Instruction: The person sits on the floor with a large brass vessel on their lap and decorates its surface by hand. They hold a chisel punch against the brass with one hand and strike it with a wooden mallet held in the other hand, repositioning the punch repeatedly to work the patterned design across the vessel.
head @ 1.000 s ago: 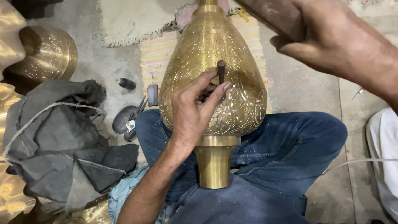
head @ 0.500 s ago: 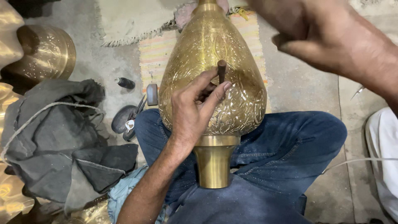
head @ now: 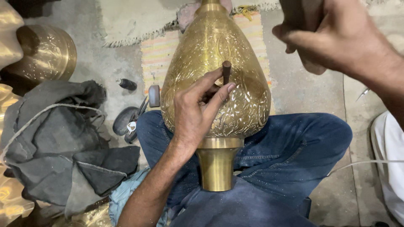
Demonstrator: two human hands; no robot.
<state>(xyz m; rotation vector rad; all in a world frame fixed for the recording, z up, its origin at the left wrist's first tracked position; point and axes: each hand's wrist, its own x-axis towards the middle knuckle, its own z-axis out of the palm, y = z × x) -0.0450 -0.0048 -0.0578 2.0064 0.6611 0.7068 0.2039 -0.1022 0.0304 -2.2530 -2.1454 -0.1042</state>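
Observation:
A large brass vase (head: 210, 50) with engraved patterns lies across my lap on blue jeans, its plain neck (head: 216, 166) pointing toward me. My left hand (head: 198, 111) rests on its belly and pinches a short dark punch (head: 226, 71) upright against the metal. My right hand (head: 332, 38) is raised at the upper right, well above the punch, closed around a dark wooden mallet (head: 294, 12) whose head runs out of the top of the view.
A grey cloth bundle with a cord (head: 59, 138) lies at left. Another brass vessel (head: 46, 52) stands at the far left. Small dark tools (head: 130, 117) sit on the concrete floor beside my knee. A striped mat (head: 158, 54) lies under the vase. White cloth (head: 389, 155) at right.
My right hand with the mallet has shifted slightly lower and rightward in view. The left hand and the punch have stayed in place on the vase.

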